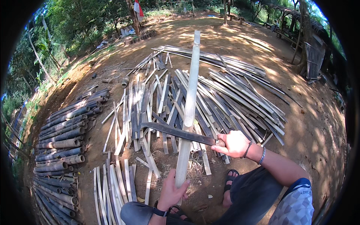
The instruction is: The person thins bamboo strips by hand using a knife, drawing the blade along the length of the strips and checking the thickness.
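A long split bamboo strip (192,86) stands up away from me, its pale hollow inner face toward me. Near its lower end my left hand (172,192) is wrapped round it. My right hand (233,144) grips the handle of a machete (176,132), whose dark blade points left. The blade lies across the front of the strip, a little above my left hand; whether its edge is in the bamboo I cannot tell. Beyond both hands, a large heap of split bamboo strips (240,95) is spread on the ground.
Stacked whole bamboo poles (62,144) lie at the left. More strips (112,183) rest near my left knee. My sandalled foot (228,187) is on the dirt ground (300,138). A flag (138,10) hangs by a tree at the back; a shelter (292,32) stands far right.
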A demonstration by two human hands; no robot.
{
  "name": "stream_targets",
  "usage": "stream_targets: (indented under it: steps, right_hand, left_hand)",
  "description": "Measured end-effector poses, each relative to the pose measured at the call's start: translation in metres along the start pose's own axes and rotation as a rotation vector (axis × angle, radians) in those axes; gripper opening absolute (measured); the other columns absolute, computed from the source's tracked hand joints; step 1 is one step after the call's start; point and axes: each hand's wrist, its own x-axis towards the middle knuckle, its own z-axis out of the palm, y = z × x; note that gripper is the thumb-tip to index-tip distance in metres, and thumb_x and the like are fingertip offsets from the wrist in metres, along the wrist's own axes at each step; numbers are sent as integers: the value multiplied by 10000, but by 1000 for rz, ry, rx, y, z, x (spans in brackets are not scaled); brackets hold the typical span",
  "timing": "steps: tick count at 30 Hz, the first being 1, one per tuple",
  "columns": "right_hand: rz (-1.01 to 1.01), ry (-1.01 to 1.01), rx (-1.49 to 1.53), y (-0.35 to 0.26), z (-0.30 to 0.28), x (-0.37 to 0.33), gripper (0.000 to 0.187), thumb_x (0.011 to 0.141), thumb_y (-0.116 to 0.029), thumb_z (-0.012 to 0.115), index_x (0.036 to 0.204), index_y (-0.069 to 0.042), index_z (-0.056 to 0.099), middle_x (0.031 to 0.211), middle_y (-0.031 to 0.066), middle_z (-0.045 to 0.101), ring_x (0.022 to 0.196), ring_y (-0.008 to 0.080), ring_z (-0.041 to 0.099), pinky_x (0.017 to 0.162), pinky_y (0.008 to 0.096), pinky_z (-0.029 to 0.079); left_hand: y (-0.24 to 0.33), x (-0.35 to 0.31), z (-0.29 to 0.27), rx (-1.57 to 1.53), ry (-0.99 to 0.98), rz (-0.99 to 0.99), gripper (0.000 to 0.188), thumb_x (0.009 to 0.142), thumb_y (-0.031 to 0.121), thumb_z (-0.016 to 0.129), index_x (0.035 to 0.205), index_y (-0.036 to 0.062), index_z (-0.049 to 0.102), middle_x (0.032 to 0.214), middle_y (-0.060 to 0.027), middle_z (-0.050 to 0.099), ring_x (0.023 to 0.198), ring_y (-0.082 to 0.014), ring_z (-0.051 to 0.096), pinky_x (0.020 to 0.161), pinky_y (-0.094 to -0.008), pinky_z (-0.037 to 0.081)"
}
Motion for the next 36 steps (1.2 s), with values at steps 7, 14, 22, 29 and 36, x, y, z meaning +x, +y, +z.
stream_targets:
  steps: [7,14,22,29,36]
  right_hand:
    - [-69,-7,-142,-15,1,-1,642,874,-647,427,858,-27,593,577,193,606,595,353,648,539,425,521]
    - [-45,-49,-108,-14,2,-6,658,876,-659,405,862,-31,603,592,196,612,622,367,650,593,444,531]
    - [-221,133,3,-9,23,-4,639,874,-632,437,732,-25,579,546,180,579,555,385,606,532,449,504]
    - [-145,260,63,2,22,-24,631,862,-618,466,698,-18,570,534,177,571,549,376,605,517,438,498]
    - [1,192,125,9,-3,-6,634,898,-608,417,789,-4,577,586,201,594,588,390,615,564,454,501]
  left_hand:
    - [-1,1,-3,-24,16,-36,292,870,68,624,998,-7,373,697,-73,546,455,-124,580,368,-254,468]
    - [3,8,1,-64,-20,-74,285,872,52,617,1011,1,373,690,-68,533,449,-120,561,377,-245,473]
    - [-15,-4,-10,101,31,2,671,844,29,639,1401,-52,273,1320,-169,447,1133,-216,483,965,-325,395]
    - [-4,-4,7,74,-21,17,646,862,4,620,1398,-66,265,1358,-163,411,1207,-211,428,1028,-327,341]
    - [4,2,13,44,17,60,408,873,37,612,1217,-41,407,1057,-144,516,898,-207,511,763,-328,426]
